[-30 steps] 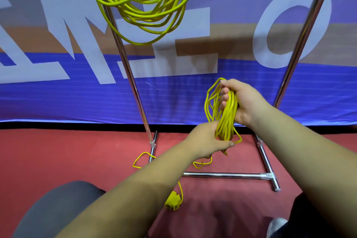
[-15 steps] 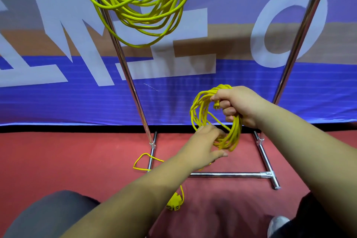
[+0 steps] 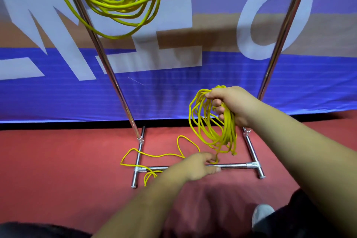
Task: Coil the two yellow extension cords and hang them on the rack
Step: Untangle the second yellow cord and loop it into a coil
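Note:
One coiled yellow extension cord (image 3: 116, 4) hangs at the top left, in front of the left pole of the metal rack (image 3: 108, 63). My right hand (image 3: 231, 104) grips the top of a second yellow coil (image 3: 208, 129), whose loops hang below it. The loose tail of that cord (image 3: 164, 154) runs over the red floor and across the rack's base. My left hand (image 3: 199, 166) is low, near the base bar, with its fingers pinching the tail just under the coil.
The rack's base bar (image 3: 231, 166) and two feet lie on the red floor (image 3: 58, 160). Its right pole (image 3: 284, 31) rises at the right. A blue banner (image 3: 193, 92) with large letters hangs behind. A shoe (image 3: 262, 214) shows at the bottom right.
My left hand has dropped from the coil to the cord's tail near the base bar. The coil in my right hand has opened into wider loops. The tail now lies further across the floor.

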### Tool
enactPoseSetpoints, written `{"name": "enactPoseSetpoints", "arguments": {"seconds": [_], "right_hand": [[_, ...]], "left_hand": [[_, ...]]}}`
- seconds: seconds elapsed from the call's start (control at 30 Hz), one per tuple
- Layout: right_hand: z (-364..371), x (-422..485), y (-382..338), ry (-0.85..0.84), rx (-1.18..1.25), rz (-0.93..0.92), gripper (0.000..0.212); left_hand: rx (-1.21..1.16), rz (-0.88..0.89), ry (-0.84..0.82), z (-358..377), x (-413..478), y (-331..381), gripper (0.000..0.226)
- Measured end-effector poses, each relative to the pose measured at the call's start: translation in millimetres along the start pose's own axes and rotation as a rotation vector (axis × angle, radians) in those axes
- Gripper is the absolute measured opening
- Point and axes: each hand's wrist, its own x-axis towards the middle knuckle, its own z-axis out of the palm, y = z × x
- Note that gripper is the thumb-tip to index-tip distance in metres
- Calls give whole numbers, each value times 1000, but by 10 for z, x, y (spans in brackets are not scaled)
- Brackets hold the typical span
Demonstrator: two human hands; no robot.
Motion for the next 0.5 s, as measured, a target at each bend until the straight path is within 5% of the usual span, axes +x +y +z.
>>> {"name": "enactPoseSetpoints", "arguments": {"seconds": [0.07,0.37,0.5], "right_hand": [[2,33,0,2,43,7,8],[-69,189,3,-59,217,31,24],[-76,296,52,-54,231,18,25]], "left_hand": [[-103,34,77,58,-20,9,23],[-408,-2,207,-32,-35,-32,28],[-337,20,210,-48,-13,-74,26]]}}
